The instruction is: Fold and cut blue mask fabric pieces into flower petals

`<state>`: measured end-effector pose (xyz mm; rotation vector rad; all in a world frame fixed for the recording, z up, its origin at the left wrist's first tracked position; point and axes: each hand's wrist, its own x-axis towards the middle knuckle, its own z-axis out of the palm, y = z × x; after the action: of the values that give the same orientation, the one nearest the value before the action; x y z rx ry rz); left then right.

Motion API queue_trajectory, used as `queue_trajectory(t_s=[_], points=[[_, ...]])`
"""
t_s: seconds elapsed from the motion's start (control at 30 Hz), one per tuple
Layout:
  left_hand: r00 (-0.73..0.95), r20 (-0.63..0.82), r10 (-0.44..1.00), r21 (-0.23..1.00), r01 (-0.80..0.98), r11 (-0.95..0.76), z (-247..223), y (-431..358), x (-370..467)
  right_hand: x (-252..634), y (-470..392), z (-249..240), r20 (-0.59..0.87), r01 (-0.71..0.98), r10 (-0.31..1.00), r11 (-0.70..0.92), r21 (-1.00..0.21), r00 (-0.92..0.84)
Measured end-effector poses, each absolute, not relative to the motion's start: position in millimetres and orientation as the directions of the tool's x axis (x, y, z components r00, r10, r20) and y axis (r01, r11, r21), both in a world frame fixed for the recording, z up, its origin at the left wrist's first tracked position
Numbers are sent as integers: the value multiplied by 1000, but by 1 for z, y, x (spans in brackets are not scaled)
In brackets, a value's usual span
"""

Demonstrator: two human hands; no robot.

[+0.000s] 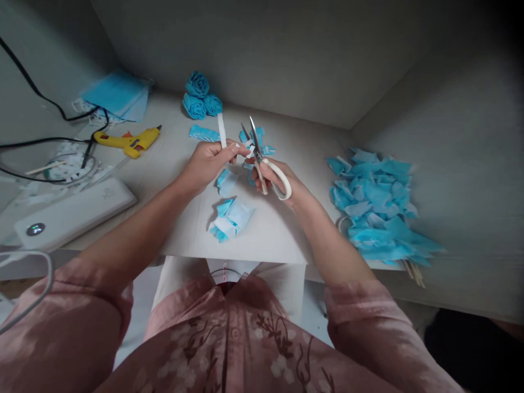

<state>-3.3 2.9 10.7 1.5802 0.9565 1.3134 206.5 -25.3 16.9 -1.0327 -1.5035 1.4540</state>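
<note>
Between the thumb and fingers of my left hand (210,164) is a narrow white strip (221,130), one end standing up and the other reaching toward the scissors. My right hand (272,176) grips a pair of scissors (279,179) with cream handles, its blades parted and pointing away from me beside the strip's end. Under and behind my hands lie cut blue pieces (257,135), partly hidden. A folded blue and white piece (231,218) rests nearer the table's front edge, with a smaller one (226,182) just beyond it.
Three blue rosettes (197,103) sit at the back. To the left are a yellow glue gun (133,143), blue face masks (117,93), white scraps, black cables and a white power bank (77,213). Along the right wall lies a heap of blue pieces (374,191) with sticks (414,273).
</note>
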Motion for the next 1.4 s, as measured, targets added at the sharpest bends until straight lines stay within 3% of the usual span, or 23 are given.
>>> queue_trajectory(t_s=[0.57, 0.8, 0.9, 1.1, 1.27, 1.4], points=[[227, 305, 925, 943, 65, -327, 17, -1, -5, 204, -26, 14, 3, 18, 915, 11, -1000, -404], [287, 307, 907, 946, 15, -325, 8, 3, -6, 218, -10, 11, 37, -81, 977, 20, -996, -211], [307, 255, 917, 966, -134, -223, 2, 11, -8, 234, -6, 17, 8, -170, 942, -52, -984, -335], [458, 93, 884, 900, -418, 122, -2, 26, -12, 248, -10, 11, 40, -160, 672, -118, -980, -739], [509, 69, 858, 863, -462, 205, -4, 28, -13, 237, -14, 1, 32, -125, 547, -133, -983, -836], [563, 84, 822, 877, -433, 207, -9, 25, -14, 228, -19, 6, -33, -52, 535, -144, -988, -844]])
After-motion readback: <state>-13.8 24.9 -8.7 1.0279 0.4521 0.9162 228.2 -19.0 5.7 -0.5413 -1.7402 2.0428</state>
